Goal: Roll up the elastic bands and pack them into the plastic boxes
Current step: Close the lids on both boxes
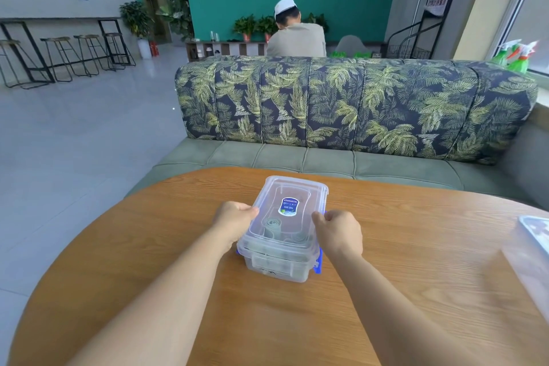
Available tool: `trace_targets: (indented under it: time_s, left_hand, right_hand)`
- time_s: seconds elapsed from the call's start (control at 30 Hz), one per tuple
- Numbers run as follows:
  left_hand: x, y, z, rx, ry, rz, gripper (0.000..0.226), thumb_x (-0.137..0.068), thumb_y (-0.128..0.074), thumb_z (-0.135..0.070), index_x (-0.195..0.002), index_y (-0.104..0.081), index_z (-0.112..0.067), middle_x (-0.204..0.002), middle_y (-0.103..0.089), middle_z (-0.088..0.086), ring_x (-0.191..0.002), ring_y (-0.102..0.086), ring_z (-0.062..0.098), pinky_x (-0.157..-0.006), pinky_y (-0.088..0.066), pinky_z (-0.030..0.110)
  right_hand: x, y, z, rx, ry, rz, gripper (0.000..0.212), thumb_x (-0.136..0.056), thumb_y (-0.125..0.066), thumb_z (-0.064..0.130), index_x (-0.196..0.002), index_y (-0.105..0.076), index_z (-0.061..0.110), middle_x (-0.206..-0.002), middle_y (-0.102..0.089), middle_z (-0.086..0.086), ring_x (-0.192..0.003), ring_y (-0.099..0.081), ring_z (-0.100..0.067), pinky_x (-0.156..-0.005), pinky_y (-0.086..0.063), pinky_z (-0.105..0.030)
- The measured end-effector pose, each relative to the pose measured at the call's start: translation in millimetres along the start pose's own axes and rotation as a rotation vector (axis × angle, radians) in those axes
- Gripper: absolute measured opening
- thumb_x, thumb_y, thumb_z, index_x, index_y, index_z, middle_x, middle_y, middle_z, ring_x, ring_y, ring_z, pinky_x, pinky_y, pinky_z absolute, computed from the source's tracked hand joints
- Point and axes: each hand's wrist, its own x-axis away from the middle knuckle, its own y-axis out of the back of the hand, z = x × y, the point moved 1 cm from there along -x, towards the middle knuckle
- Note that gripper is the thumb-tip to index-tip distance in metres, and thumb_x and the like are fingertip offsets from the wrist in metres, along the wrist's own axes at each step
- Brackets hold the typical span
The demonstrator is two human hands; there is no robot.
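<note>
A clear plastic box [276,264] with blue side clips stands in the middle of the round wooden table [148,246]. Its clear lid [297,187], with a blue sticker, lies on top, slightly tilted. Through the lid I see rolled grey-green elastic bands [271,227] inside. My left hand [233,221] grips the lid's left edge with curled fingers. My right hand [338,232] grips the lid's right edge, thumb on top.
A second clear plastic box [531,249] sits at the table's right edge, partly out of view. Behind the table is a green sofa with a leaf-print backrest [356,104]. A person [295,36] sits beyond it, back turned.
</note>
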Motion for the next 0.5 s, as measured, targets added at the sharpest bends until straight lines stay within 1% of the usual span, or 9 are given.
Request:
trace_targets:
  time_s: [0.1, 0.23, 0.37, 0.5]
  left_hand:
    - [-1.1, -0.4, 1.8, -0.001, 0.005, -0.003, 0.036, -0.095, -0.057, -0.022, -0.126, -0.059, -0.003, -0.130, -0.059, 0.010, -0.118, -0.054, 0.021, -0.087, -0.036, 0.024]
    - [-1.2, 0.3, 5.2, 0.011, 0.002, 0.001, 0.034, -0.094, -0.059, -0.023, -0.122, -0.061, -0.004, -0.126, -0.062, 0.009, -0.103, -0.054, 0.016, -0.084, -0.038, 0.025]
    - [1.3, 2.7, 7.3, -0.004, -0.012, -0.003, 0.033, -0.094, -0.061, -0.023, -0.121, -0.063, -0.004, -0.124, -0.063, 0.008, -0.097, -0.053, 0.013, -0.081, -0.038, 0.024]
    - [4.5, 4.6, 9.5, -0.007, -0.011, -0.002, 0.030, -0.093, -0.062, -0.021, -0.117, -0.065, -0.003, -0.119, -0.065, 0.009, -0.094, -0.054, 0.013, -0.079, -0.037, 0.023]
  right_hand:
    - [-1.3, 0.3, 2.3, 0.012, 0.008, 0.000, 0.043, -0.090, -0.052, 0.032, -0.055, -0.036, 0.013, -0.054, -0.041, 0.000, -0.051, -0.035, -0.020, -0.047, -0.025, -0.026]
    - [-1.4, -0.4, 1.8, 0.029, 0.012, -0.004, 0.041, -0.089, -0.052, 0.031, -0.056, -0.037, 0.013, -0.055, -0.041, 0.000, -0.051, -0.035, -0.021, -0.047, -0.025, -0.025]
    - [3.0, -1.2, 0.3, 0.058, 0.023, -0.012, 0.039, -0.088, -0.052, 0.030, -0.057, -0.036, 0.014, -0.056, -0.041, 0.000, -0.052, -0.035, -0.021, -0.047, -0.024, -0.025]
    - [7.2, -0.7, -1.1, 0.057, 0.019, -0.005, 0.040, -0.088, -0.053, 0.031, -0.056, -0.035, 0.015, -0.057, -0.041, 0.000, -0.054, -0.036, -0.022, -0.047, -0.025, -0.026]
